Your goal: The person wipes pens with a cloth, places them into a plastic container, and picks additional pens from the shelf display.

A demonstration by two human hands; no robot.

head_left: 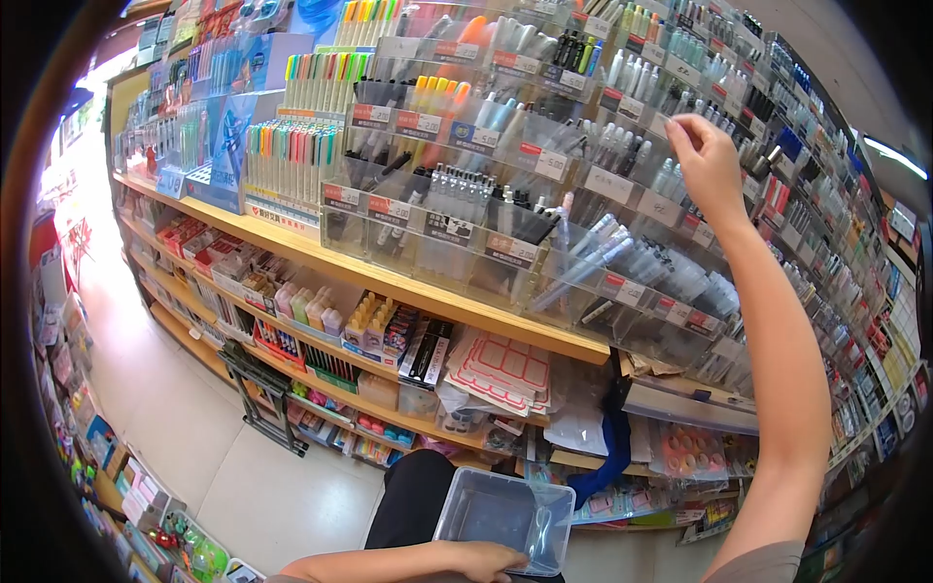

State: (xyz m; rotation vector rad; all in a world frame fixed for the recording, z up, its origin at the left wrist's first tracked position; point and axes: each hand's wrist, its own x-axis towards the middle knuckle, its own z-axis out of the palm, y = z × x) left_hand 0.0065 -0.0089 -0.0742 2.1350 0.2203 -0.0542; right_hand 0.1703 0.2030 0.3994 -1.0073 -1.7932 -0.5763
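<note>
My left hand (483,561) grips the near rim of a clear plastic box (468,491) that rests by my dark-trousered knee; no contents show in it. My right hand (708,160) is raised to the clear acrylic pen rack (573,216), with thumb and forefinger pinched together in front of a compartment. Whatever those fingertips hold, if anything, is too small to make out. Around that hand the compartments hold silver and clear pens (622,148) and carry white and red price labels (612,185). Below it are pale long pens (595,255) and packs in the lower compartments.
Boxed coloured markers (290,155) stand on the wooden shelf (277,241) to the left. Lower shelves hold glue bottles (309,309) and red-framed label sheets (501,367). A folded dark stool (260,398) leans there. Baskets of goods (199,539) line the aisle's left side.
</note>
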